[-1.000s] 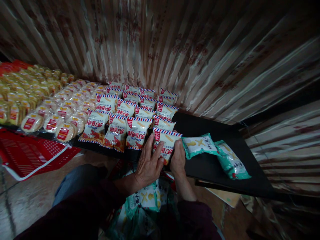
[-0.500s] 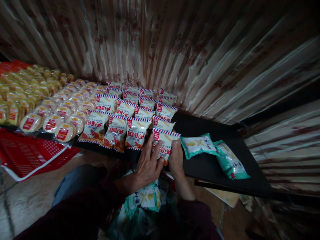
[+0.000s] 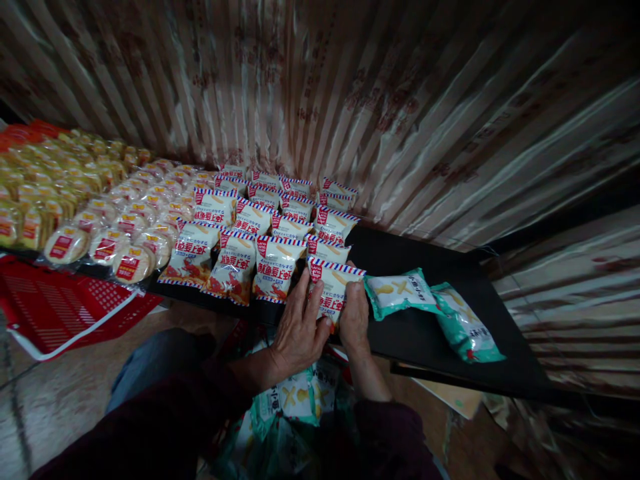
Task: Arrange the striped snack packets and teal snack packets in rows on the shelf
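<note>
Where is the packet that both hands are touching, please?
In the head view, the packet is just right of centre at the front of the black shelf, left of two green packets.

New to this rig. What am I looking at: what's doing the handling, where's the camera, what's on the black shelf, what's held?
There is no machine here: these are a person's bare hands. The single view comes from a camera worn on the head, looking forward and down, so the sleeves enter from the bottom.

On the black shelf, from picture left to right, are yellow packs, clear-wrapped round crackers, rows of striped-edge snack bags, and two teal-edged bags lying down.

The left hand and right hand hold the front-right striped bag between them. Whether its bottom touches the shelf is hidden.
</note>
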`<state>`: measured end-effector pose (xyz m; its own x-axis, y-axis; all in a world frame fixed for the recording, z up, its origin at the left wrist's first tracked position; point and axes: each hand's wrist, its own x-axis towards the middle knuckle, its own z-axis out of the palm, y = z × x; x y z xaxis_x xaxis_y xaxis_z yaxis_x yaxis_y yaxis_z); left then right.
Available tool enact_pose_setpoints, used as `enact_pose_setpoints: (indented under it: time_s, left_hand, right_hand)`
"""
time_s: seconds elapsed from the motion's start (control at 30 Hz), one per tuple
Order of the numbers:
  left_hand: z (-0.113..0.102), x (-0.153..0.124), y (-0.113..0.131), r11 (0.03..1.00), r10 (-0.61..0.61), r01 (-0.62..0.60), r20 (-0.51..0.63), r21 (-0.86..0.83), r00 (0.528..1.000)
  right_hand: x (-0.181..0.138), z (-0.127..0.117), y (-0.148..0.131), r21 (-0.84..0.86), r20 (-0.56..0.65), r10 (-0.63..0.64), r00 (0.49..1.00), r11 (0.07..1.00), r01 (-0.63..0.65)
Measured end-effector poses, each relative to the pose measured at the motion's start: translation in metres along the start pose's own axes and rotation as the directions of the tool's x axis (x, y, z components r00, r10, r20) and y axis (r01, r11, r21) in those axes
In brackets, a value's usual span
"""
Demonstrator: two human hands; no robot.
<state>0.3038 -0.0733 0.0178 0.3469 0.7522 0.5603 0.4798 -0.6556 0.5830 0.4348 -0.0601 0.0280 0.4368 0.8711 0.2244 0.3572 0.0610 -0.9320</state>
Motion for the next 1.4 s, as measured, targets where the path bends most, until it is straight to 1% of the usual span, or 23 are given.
enact_pose_setpoints:
  time_s: [0.13,0.37,0.47,0.6,0.73,0.9,0.97,1.07,1.2,1.4]
  left_hand:
    - [0.001,0.000,0.000,0.999,-0.017,0.016,-0.011,-0.041,1.000]
    - [0.005,0.000,-0.004,0.998,-0.031,0.031,-0.009,-0.056,0.999]
    - [0.006,-0.001,-0.004,0.998,-0.038,0.037,-0.016,-0.059,0.999]
    - [0.005,-0.002,-0.003,0.999,-0.035,0.034,-0.038,-0.030,0.999]
    - [0.003,-0.002,-0.002,0.999,0.010,-0.007,-0.069,0.044,0.998]
    - [0.001,-0.005,0.000,0.989,0.099,-0.087,-0.094,0.121,0.991]
    - [-0.001,-0.007,0.001,0.981,0.148,-0.136,-0.085,0.140,0.985]
    - [-0.002,-0.012,0.002,0.966,0.213,-0.204,-0.041,0.159,0.976]
    - [0.000,-0.019,0.001,0.957,0.239,-0.237,0.012,0.168,0.971]
    - [0.002,-0.019,-0.004,0.956,0.228,-0.224,-0.001,0.187,0.974]
  right_hand:
    - [0.001,0.002,-0.005,0.081,0.037,0.032,0.999,0.996,-0.035]
    - [0.002,0.004,-0.005,0.062,0.041,0.023,0.999,0.998,-0.025]
    - [-0.002,0.001,-0.001,0.034,0.020,0.022,1.000,0.999,-0.023]
    - [-0.011,-0.005,0.006,-0.007,-0.048,0.051,0.998,0.999,-0.051]
    - [-0.019,-0.009,0.010,-0.030,-0.102,0.027,0.994,0.999,-0.030]
    - [-0.028,-0.012,0.012,-0.023,-0.079,-0.052,0.996,0.998,0.050]
    - [-0.031,-0.013,0.014,-0.033,-0.083,-0.076,0.994,0.997,0.073]
    - [-0.037,-0.013,0.016,-0.072,-0.075,-0.087,0.993,0.994,0.082]
    - [-0.042,-0.013,0.015,-0.104,-0.054,-0.071,0.996,0.992,0.065]
    - [-0.043,-0.011,0.006,-0.159,-0.044,-0.069,0.997,0.985,0.061]
